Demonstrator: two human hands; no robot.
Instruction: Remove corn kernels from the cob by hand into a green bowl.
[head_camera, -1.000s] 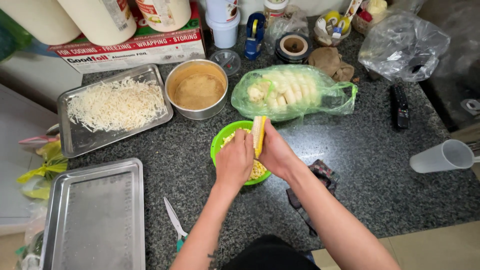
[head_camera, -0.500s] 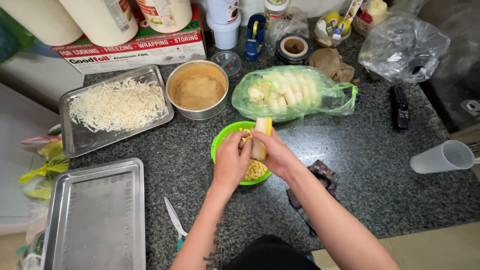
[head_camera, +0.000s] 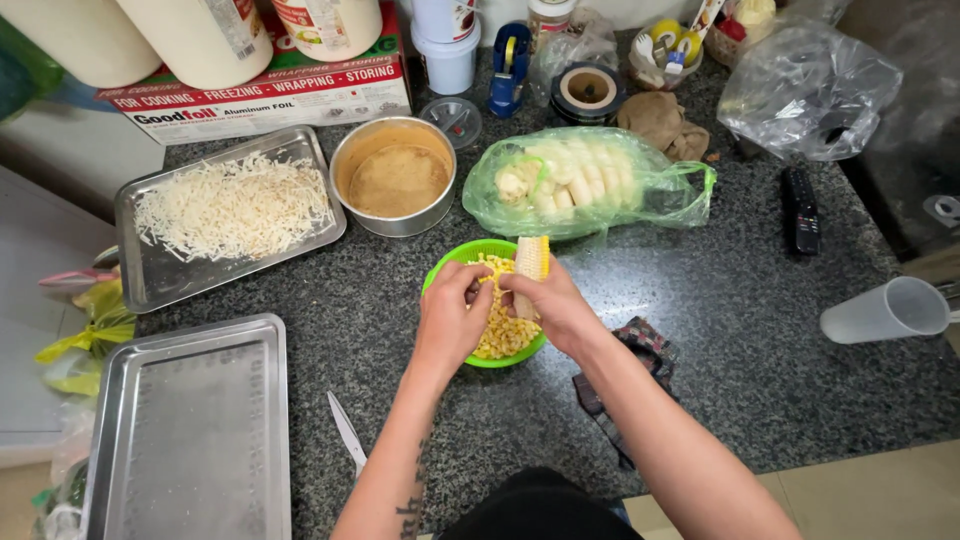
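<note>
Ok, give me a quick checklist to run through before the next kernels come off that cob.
1. Corn cob gripped by right hand: ok.
2. Cob held over green bowl: ok.
3. Left hand at the kernels on the cob: ok.
4. Loose kernels inside the bowl, none seen on the counter: ok.
5. Knife apart from both hands: ok.
6. Bowl steady on the counter: cannot tell.

A dark speckled granite tabletop (head_camera: 760, 300) fills most of the frame, lit evenly from above with soft glare on its polished face. Along the bottom right a strip of pale tan floor (head_camera: 860, 490) shows past its edge. At the left edge a light grey surface (head_camera: 50, 330) runs down beside it.
</note>
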